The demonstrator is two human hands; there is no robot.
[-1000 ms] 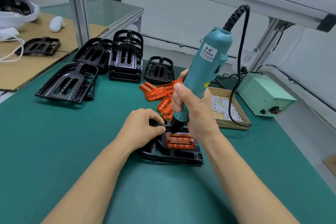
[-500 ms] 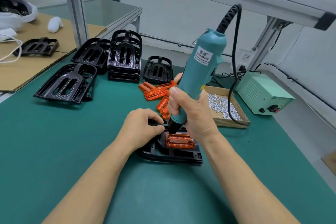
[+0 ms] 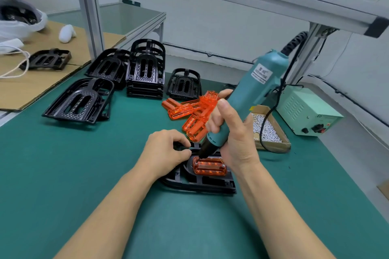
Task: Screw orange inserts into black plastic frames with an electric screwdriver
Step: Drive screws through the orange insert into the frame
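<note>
Head view: right hand (image 3: 229, 132) grips the screwdriver (image 3: 248, 99), tip at the orange insert's (image 3: 209, 166) 10 o'clock corner. Left hand (image 3: 166, 149) pinches the black frame (image 3: 200, 183) on the table (image 3: 63, 174). Tilted driver risks slipping off the screw.

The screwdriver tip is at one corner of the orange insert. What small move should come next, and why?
Probably press the screwdriver straight down and drive this corner's screw. Its tip sits at the far left corner of the orange insert, the right hand grips it, and the left hand steadies the black frame.
</note>
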